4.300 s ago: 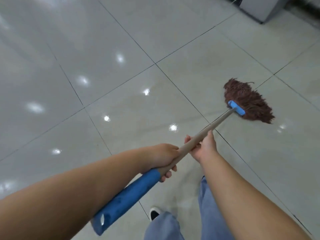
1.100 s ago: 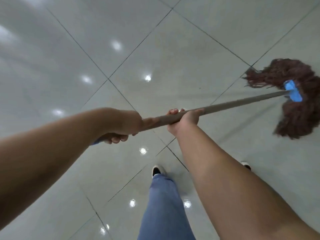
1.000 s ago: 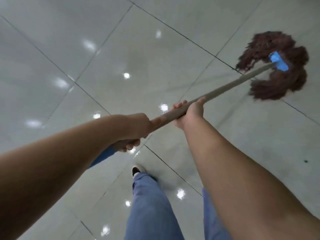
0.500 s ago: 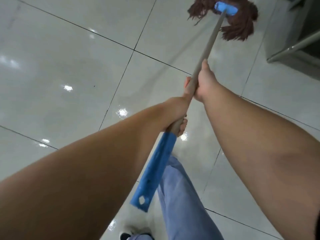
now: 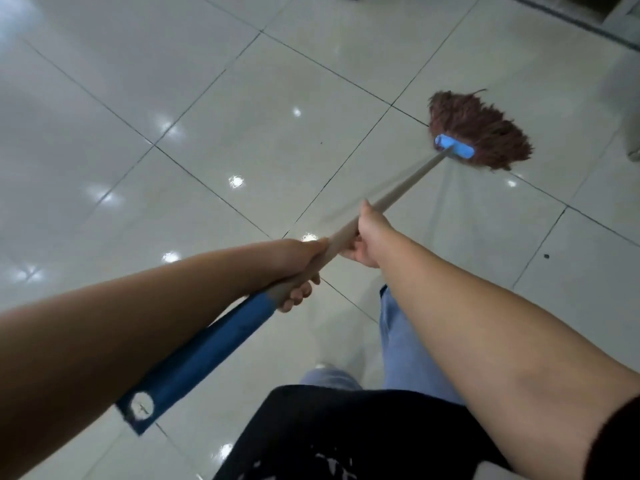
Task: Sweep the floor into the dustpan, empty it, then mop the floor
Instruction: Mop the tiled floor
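A mop with a brown string head [image 5: 483,131] and a light blue clamp [image 5: 454,146] rests on the glossy white tile floor [image 5: 242,116] ahead to the right. Its pale wooden handle [image 5: 405,183] runs back toward me and ends in a dark blue grip [image 5: 204,355] with a hanging hole. My left hand [image 5: 298,268] is closed around the handle just above the blue grip. My right hand [image 5: 369,237] holds the handle a little farther up, close to the left hand. A faint wet streak trails on the tile behind the mop head.
My legs in light blue trousers [image 5: 405,344] and a dark top [image 5: 332,431] are below the handle. A dark edge of furniture or a doorway [image 5: 568,19] crosses the top right corner. A small dark speck [image 5: 546,256] lies on the tile at right.
The mop head has swung from far ahead at the top of the view down to the right, and the handle now points diagonally. Both hands keep their hold on the handle.
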A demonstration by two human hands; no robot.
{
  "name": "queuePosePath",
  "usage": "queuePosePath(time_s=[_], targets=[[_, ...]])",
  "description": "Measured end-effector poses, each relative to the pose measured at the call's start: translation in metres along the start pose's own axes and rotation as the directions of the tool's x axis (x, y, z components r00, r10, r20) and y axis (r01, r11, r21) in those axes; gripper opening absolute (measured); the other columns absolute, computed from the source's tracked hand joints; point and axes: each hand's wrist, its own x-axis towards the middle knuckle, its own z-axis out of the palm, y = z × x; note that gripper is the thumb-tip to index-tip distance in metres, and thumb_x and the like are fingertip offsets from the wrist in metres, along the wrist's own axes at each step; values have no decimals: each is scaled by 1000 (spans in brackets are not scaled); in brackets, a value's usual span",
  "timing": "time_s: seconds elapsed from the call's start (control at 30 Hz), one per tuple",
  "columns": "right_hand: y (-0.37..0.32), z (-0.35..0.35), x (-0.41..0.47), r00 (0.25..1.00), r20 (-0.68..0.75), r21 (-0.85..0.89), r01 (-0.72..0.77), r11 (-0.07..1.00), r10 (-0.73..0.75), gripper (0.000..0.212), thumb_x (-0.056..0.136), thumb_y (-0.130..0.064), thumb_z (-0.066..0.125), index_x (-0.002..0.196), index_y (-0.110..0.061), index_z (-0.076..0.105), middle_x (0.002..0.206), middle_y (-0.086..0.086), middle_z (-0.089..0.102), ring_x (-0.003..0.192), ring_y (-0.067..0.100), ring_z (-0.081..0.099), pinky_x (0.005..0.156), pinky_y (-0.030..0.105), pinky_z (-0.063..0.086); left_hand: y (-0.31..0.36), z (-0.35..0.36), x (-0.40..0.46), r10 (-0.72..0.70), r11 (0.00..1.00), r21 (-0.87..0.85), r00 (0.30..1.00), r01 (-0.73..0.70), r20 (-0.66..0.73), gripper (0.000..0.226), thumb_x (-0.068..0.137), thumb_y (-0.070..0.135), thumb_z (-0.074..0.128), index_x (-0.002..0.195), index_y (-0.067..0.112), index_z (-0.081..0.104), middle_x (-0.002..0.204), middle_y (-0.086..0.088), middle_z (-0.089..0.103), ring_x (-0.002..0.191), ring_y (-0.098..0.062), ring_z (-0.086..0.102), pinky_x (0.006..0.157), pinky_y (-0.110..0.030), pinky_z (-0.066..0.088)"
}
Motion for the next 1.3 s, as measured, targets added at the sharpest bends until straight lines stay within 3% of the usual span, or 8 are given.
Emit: queuePosePath(time_s=[0.2,0.3,0.47,0.8,0.97,1.03,1.13,1.3], targets=[[97,24,-106,977,55,-189,213,959,-206,65,93,-62,26,136,-16,42,114,8,61,93,24,63,61,29,51,-96,8,-66,227,971,-92,971,-220,77,41,99,49,26,131,23,30,66,-13,71,46,-16,62,45,-20,49],[115,14,-153,938,78,-329,343,880,-336,67,94,-63,17,133,-19,47,97,4,61,77,15,57,65,29,51,-111,17,-100,353,921,-213,930,-326,104,43,95,56,25,114,30,54,86,-8,74,71,-16,68,61,-27,53],[107,-12,-212,875,68,-287,477,830,-480,72,95,-61,13,142,-14,41,136,14,51,112,23,55,98,36,44,-115,59,-155,606,723,-431,795,-539,23,36,94,47,35,109,26,59,117,-15,62,104,-28,57,80,-41,47],[182,-83,-310,768,145,-202,640,741,-624,82,92,-66,7,129,-11,54,117,20,64,97,24,65,95,36,49,-150,154,-202,789,566,-360,613,-742,-23,61,97,51,15,96,13,64,80,-13,66,62,-21,65,57,-27,52],[227,-107,-384,523,236,-172,852,495,-819,88,73,-84,26,107,-14,66,84,-1,69,80,14,62,74,19,47,-168,177,-224,891,426,-360,454,-830,10,65,98,52,17,89,17,71,84,-15,71,76,-23,66,65,-25,55],[241,-106,-412,331,240,-160,941,299,-913,101,40,-97,43,104,-23,66,92,-13,69,83,-1,63,73,9,50,-168,178,-236,909,404,-374,414,-835,58,68,98,54,14,90,18,72,84,-20,69,81,-30,64,66,-27,55],[257,-93,-435,1,269,-267,961,-74,-963,78,62,-89,39,121,-39,48,123,-25,56,108,-16,52,84,0,43,-164,175,-253,897,437,-405,422,-803,131,79,89,68,10,121,13,56,100,-35,64,97,-45,57,82,-42,52],[241,-55,-431,43,87,-503,864,-7,-995,19,65,-59,56,83,-65,58,88,-37,64,84,5,63,67,4,47,-167,148,-258,870,494,-375,447,-785,210,73,90,66,8,123,19,54,119,-26,60,117,-41,53,101,-53,40]])
